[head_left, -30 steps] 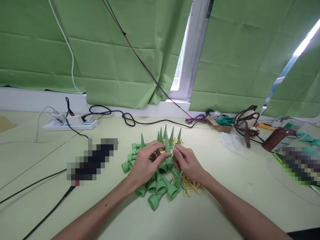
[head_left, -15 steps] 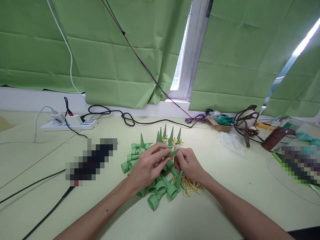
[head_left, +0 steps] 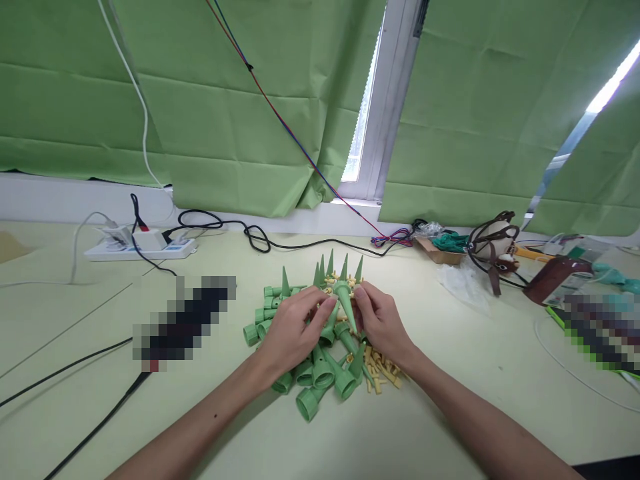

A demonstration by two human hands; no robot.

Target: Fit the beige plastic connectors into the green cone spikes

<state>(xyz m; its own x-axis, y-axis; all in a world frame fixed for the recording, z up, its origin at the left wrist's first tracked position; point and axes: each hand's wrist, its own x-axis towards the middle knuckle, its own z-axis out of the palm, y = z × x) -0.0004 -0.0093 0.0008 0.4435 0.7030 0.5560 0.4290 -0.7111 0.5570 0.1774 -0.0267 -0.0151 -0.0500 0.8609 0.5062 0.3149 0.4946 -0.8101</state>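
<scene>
A green plastic watering spike (head_left: 346, 303) is held up between my hands, its wide end up and its tip slanting down. My right hand (head_left: 383, 320) is closed at its right side, fingers bent near the wide end. My left hand (head_left: 296, 327) is closed at its left side, thumb and fingers pinched near the wide end; the exact contact is hidden. Beneath and around them lies a pile of green spikes with wide threaded ends (head_left: 323, 373). Small yellow plastic pieces (head_left: 383, 370) lie beside my right wrist. Several spikes (head_left: 331, 264) stand upright behind my hands.
At the back left is a white power strip (head_left: 143, 248) with plugs and a black cable (head_left: 300, 245). A blurred dark object (head_left: 185, 320) lies left. To the right are a cardboard box (head_left: 440, 252), clear plastic bag (head_left: 465, 283) and brown bottle (head_left: 557, 279).
The spike between my hands has turned from pointing right to pointing downward. My left fingers have drawn back to the left, and my right hand has shifted slightly right.
</scene>
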